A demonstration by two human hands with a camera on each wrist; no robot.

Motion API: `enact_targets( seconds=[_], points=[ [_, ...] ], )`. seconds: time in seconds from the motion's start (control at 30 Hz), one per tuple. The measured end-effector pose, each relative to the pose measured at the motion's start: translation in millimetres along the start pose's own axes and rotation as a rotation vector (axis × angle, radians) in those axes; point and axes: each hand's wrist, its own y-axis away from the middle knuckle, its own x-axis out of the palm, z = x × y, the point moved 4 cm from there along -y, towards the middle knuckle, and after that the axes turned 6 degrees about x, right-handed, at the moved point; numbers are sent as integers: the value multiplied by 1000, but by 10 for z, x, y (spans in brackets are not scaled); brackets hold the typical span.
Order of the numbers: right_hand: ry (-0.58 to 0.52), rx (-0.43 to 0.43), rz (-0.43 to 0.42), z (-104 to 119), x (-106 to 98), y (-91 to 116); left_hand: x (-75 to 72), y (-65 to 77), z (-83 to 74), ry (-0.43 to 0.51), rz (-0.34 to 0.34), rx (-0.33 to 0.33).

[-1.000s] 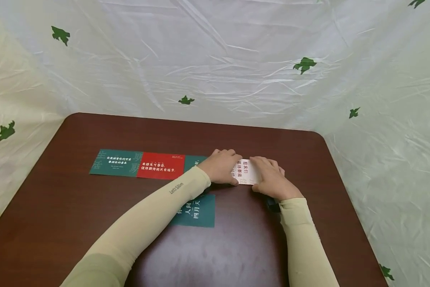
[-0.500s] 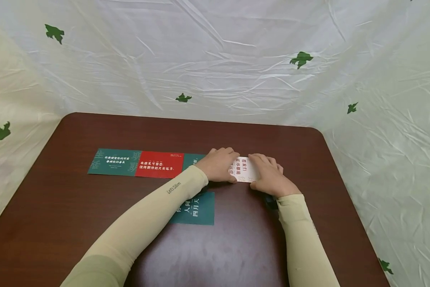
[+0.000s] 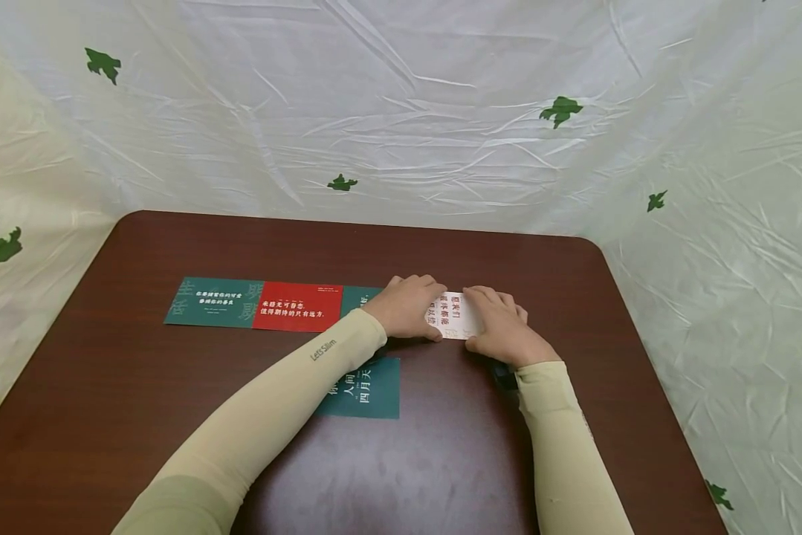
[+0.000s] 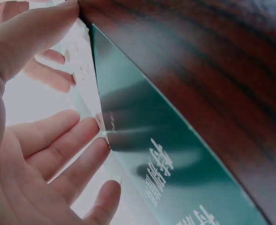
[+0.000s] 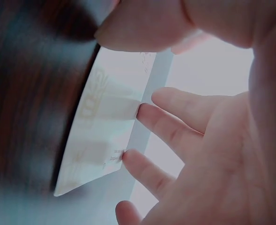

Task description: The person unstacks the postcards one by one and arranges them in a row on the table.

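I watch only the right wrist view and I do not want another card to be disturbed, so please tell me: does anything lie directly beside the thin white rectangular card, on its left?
Observer: Yes. The left wrist view shows a flat, glossy green rectangular card with white characters directly beside the white card; I cannot tell whether their edges touch.

Operator: Thank you. Is there also a card lying apart from these, elsewhere on the brown wood-grain table?

Observer: Yes. The head view shows a separate dark-green rectangular card with white characters, lower in the picture and partly covered by the cream-coloured fabric sleeve on the left.
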Motion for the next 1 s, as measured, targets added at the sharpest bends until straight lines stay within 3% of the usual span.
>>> enact_targets(
  seconds=[0.37,0.5,0.63,0.77,1.0],
  points=[
    [-3,-6,24,102,17,-56,-37,83,80,28,3,-25],
    [-41,-43,-9,210,10,-54,-68,194,108,70,-24,-29],
    [-64,-119,-51,425,34,-37,-165,483,167,126,-82,-11],
    [-34,-210,-51,704,136,41,-242,904,261,162,-123,-10],
    [40,-337,-8,1139,315,394,-147,1616,360,193,-106,-30]
  ],
)
